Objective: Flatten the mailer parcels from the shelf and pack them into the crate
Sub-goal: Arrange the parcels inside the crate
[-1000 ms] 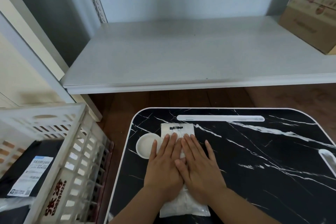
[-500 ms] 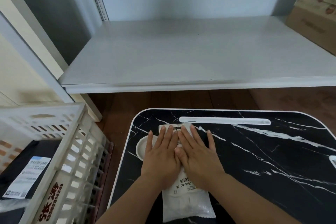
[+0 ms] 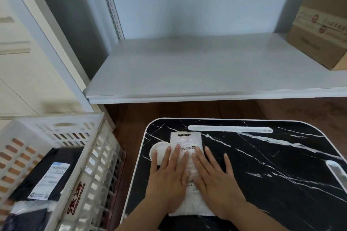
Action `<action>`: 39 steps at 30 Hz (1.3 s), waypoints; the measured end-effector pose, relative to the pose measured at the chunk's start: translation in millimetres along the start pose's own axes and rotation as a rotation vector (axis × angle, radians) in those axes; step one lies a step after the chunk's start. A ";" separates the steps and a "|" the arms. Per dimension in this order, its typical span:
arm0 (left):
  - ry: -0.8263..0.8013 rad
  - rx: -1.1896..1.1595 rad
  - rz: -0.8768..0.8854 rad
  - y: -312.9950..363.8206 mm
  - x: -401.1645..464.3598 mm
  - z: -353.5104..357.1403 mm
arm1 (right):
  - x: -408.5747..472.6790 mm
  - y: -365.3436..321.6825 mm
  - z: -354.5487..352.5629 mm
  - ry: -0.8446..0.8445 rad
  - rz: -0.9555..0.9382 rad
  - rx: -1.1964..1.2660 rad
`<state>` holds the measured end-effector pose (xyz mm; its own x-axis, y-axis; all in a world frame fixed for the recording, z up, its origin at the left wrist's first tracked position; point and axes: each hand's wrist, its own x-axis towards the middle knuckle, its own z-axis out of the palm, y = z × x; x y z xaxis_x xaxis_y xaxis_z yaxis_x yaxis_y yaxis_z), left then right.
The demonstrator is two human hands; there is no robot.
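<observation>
A white mailer parcel [image 3: 187, 141] lies lengthwise on the black marble-patterned table [image 3: 262, 165], near its left side. My left hand [image 3: 169, 180] presses flat on the parcel's left half, fingers straight and spread. Beside it my right hand [image 3: 216, 182] presses flat on the right half, with a strip of parcel showing between the two hands. The white slatted crate [image 3: 90, 165] stands to the left of the table. Inside it lies a black mailer [image 3: 43, 174] with a white label. The white shelf [image 3: 197, 69] runs across behind the table.
A brown cardboard box [image 3: 321, 26] stands on the shelf at the far right. A round white recess [image 3: 158, 151] sits in the table just left of the parcel, and a long white slot [image 3: 230, 129] runs along the table's far edge. Brown wooden floor [image 3: 187, 110] shows below the shelf.
Both hands have slid back toward me along the parcel and moved apart, uncovering its top end and a strip down the middle. The camera has tilted slightly.
</observation>
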<state>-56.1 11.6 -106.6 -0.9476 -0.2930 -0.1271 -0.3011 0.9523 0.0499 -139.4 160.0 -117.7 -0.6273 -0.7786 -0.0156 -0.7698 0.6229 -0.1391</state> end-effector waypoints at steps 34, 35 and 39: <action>0.233 -1.709 -0.525 -73.2 -34.4 -162.9 | 47.5 -101.3 -159.9 -0.425 0.272 1.407; 0.257 -1.714 -0.504 -85.1 -39.8 -171.2 | 52.0 -114.8 -164.1 -0.388 0.236 1.380; 0.243 -1.751 -0.425 -145.9 -71.4 -192.6 | 74.2 -181.2 -174.5 -0.301 0.143 1.343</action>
<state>35.0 -122.9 85.9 -0.7295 -0.6220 -0.2846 -0.1000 -0.3146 0.9439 -67.1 2.5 79.1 -0.5088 -0.8078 -0.2975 0.1087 0.2826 -0.9531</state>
